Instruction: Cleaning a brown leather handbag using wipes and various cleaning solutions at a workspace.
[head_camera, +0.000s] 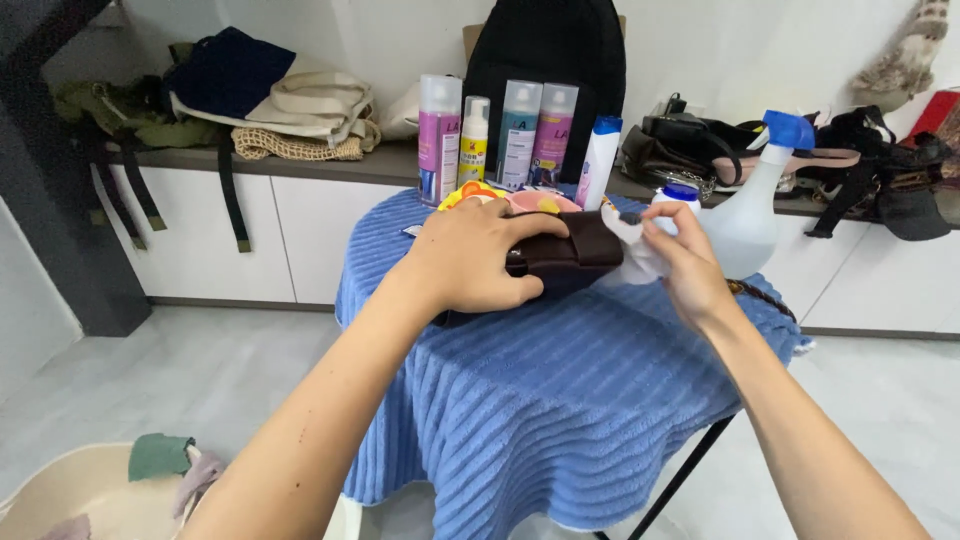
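Observation:
My left hand (470, 255) grips a small dark brown leather bag (570, 255) and holds it down on the blue ribbed cloth (560, 400) that covers a small table. My right hand (680, 260) pinches a white cloth (632, 248) and presses it against the bag's right end. Both arms reach in from the bottom of the view.
Several spray cans and bottles (500, 135) stand at the table's far side, with a white spray bottle (755, 200) with a blue trigger at the right. Bags lie along a grey shelf (390, 162) behind. A beige basin (80, 490) with rags sits on the floor at lower left.

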